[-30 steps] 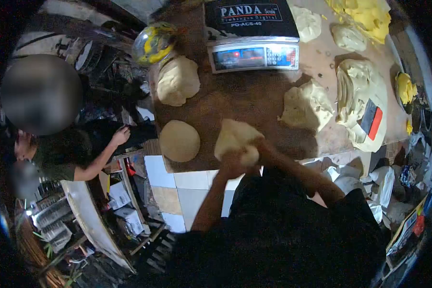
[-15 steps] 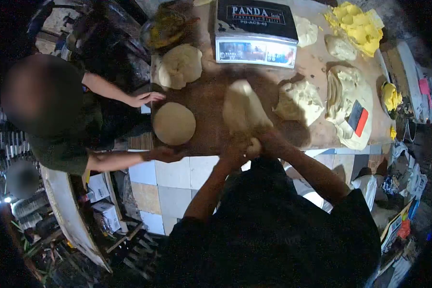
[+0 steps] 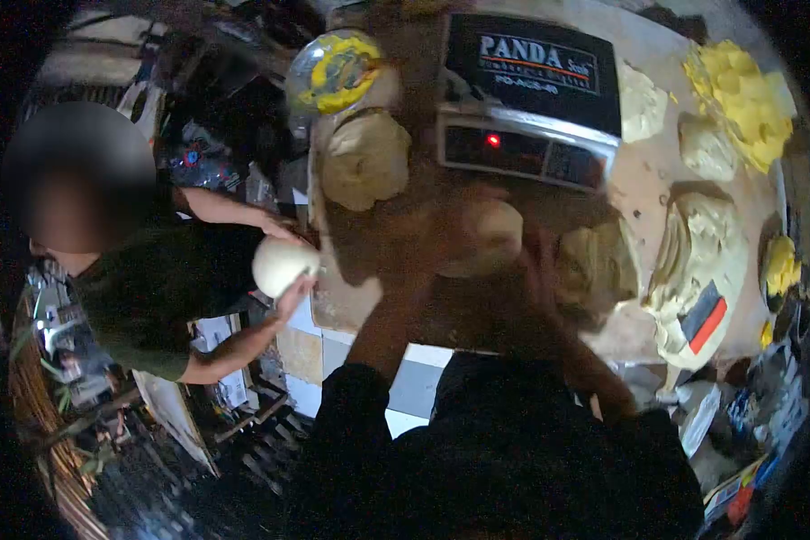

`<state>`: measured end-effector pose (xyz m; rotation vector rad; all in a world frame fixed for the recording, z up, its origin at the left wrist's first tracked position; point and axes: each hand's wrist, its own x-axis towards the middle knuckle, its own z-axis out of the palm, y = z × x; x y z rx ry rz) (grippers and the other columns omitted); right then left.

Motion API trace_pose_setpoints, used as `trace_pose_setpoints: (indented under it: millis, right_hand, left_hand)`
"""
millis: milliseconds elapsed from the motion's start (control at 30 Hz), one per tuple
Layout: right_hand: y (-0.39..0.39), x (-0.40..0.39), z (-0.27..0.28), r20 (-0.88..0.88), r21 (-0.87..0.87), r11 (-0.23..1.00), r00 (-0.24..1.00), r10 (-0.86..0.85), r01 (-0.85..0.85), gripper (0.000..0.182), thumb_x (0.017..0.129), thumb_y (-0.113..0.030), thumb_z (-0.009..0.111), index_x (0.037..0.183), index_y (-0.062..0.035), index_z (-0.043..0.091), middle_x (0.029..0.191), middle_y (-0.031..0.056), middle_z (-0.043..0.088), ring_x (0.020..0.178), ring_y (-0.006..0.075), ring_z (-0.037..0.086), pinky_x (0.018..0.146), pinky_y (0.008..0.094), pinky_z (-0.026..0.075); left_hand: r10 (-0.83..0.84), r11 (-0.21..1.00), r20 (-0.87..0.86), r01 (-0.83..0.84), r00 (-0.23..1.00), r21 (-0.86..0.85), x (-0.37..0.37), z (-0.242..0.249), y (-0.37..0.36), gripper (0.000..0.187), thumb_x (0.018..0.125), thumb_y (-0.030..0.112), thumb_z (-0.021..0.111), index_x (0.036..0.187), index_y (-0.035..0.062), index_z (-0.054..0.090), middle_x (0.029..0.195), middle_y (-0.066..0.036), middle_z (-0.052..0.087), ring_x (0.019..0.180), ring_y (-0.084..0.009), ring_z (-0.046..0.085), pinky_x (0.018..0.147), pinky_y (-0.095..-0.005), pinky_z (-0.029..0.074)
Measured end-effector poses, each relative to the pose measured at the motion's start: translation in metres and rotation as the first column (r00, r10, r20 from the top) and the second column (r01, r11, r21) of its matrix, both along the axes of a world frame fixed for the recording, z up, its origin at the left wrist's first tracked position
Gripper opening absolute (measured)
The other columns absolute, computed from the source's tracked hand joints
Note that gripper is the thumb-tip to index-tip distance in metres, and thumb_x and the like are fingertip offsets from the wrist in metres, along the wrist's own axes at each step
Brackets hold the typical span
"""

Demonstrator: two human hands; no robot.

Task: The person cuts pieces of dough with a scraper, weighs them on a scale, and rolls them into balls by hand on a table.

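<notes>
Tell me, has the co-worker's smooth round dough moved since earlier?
Yes: the round dough has gone left past the table's edge, into the co-worker's hands.

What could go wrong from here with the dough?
The round white dough ball is held by a co-worker beyond the left edge of the brown tabletop; a slip could drop it to the floor.

The large pale-yellow dough slab reaches the near edge and might sag over.

The pale dough lump between the person's blurred left hand and right hand might stick to the neighbouring creased dough mound.
</notes>
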<state>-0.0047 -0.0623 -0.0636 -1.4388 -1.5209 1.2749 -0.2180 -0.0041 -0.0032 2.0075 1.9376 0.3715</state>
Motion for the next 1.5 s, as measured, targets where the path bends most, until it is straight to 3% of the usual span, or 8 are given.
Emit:
trace_pose_setpoints:
  millis: [67, 233, 433, 733, 967, 1100, 1300, 1500]
  right_hand:
    - [-0.044, -0.001, 0.004, 0.018, 0.187, 0.972, 0.99, 0.142, -0.143, 0.051, 0.099, -0.024, 0.049, 0.143, -0.0024, 0.033, 0.135, 0.0175, 0.047, 0.125, 0.0302, 0.046, 0.105, 0.0409, 0.037]
    - [0.002, 0.014, -0.039, -0.001, -0.139, 0.937, 0.946, 0.324, -0.321, 0.051, 0.097, -0.024, 0.051, 0.141, -0.0024, 0.035, 0.133, 0.017, 0.049, 0.122, 0.0297, 0.047, 0.103, 0.0405, 0.038]
    - [-0.024, 0.039, -0.027, 0.148, -0.158, 0.913, 0.906, 0.397, -0.375, 0.052, 0.094, -0.025, 0.054, 0.138, -0.0024, 0.038, 0.13, 0.0165, 0.051, 0.119, 0.029, 0.049, 0.101, 0.0399, 0.039]
    - [-0.002, 0.054, 0.032, 0.249, -0.086, 0.93, 0.896, 0.368, -0.358, 0.052, 0.09, -0.025, 0.058, 0.134, -0.0025, 0.042, 0.126, 0.0156, 0.053, 0.114, 0.0281, 0.051, 0.097, 0.0391, 0.041]
    - [-0.112, 0.057, 0.0, 0.235, -0.081, 0.949, 0.92, 0.315, -0.304, 0.052, 0.087, -0.025, 0.061, 0.131, -0.0025, 0.045, 0.123, 0.015, 0.055, 0.111, 0.0273, 0.053, 0.095, 0.0385, 0.043]
    - [-0.057, 0.04, 0.001, 0.216, -0.069, 0.912, 0.887, 0.409, -0.404, 0.053, 0.085, -0.026, 0.063, 0.129, -0.0025, 0.047, 0.121, 0.0146, 0.057, 0.109, 0.0269, 0.054, 0.093, 0.0382, 0.043]
    - [0.092, -0.014, -0.012, 0.156, -0.109, 0.896, 0.883, 0.443, -0.43, 0.053, 0.082, -0.026, 0.066, 0.127, -0.0026, 0.05, 0.118, 0.0141, 0.058, 0.105, 0.0263, 0.056, 0.091, 0.0376, 0.045]
    - [0.025, 0.019, -0.024, 0.108, -0.119, 0.905, 0.901, 0.42, -0.408, 0.053, 0.079, -0.026, 0.069, 0.124, -0.0026, 0.053, 0.115, 0.0135, 0.06, 0.102, 0.0256, 0.057, 0.088, 0.0371, 0.046]
  left_hand:
    - [-0.095, 0.995, 0.088, 0.097, 0.992, -0.024, 0.034, -0.01, -0.005, 0.07, 0.075, 0.048, 0.078, 0.126, 0.0059, 0.055, 0.123, -0.018, 0.057, 0.111, -0.032, 0.058, 0.099, -0.0441, 0.044]
    - [-0.007, 0.979, 0.368, 0.082, 0.93, -0.189, 0.023, -0.034, -0.021, 0.069, 0.075, 0.048, 0.078, 0.125, 0.0058, 0.055, 0.122, -0.018, 0.058, 0.11, -0.0322, 0.058, 0.098, -0.0444, 0.044]
    - [0.075, 0.964, 0.57, 0.087, 0.818, -0.251, 0.022, -0.033, -0.194, 0.069, 0.075, 0.048, 0.078, 0.124, 0.0057, 0.056, 0.121, -0.018, 0.058, 0.11, -0.0324, 0.058, 0.098, -0.0446, 0.045]
    - [-0.082, 0.972, 0.559, 0.189, 0.825, -0.137, -0.019, 0.044, -0.151, 0.068, 0.074, 0.049, 0.078, 0.123, 0.0055, 0.057, 0.12, -0.017, 0.059, 0.11, -0.0328, 0.058, 0.097, -0.045, 0.045]
    - [0.027, 0.968, 0.646, 0.141, 0.763, -0.208, 0.042, -0.035, -0.241, 0.067, 0.074, 0.049, 0.077, 0.122, 0.0054, 0.058, 0.119, -0.017, 0.06, 0.109, -0.0331, 0.059, 0.097, -0.0453, 0.045]
    - [0.095, 0.961, 0.644, 0.098, 0.759, -0.257, 0.017, -0.033, -0.2, 0.067, 0.074, 0.049, 0.077, 0.121, 0.0053, 0.059, 0.118, -0.017, 0.061, 0.109, -0.0332, 0.059, 0.096, -0.0455, 0.045]
    - [0.162, 0.972, 0.442, -0.064, 0.882, -0.228, -0.058, -0.011, -0.031, 0.066, 0.074, 0.049, 0.077, 0.12, 0.0052, 0.06, 0.117, -0.017, 0.061, 0.108, -0.0334, 0.059, 0.096, -0.0457, 0.045]
    - [0.064, 0.977, 0.471, 0.041, 0.88, -0.209, 0.003, -0.05, -0.018, 0.066, 0.073, 0.049, 0.077, 0.119, 0.0051, 0.061, 0.116, -0.017, 0.062, 0.108, -0.0337, 0.059, 0.096, -0.046, 0.045]
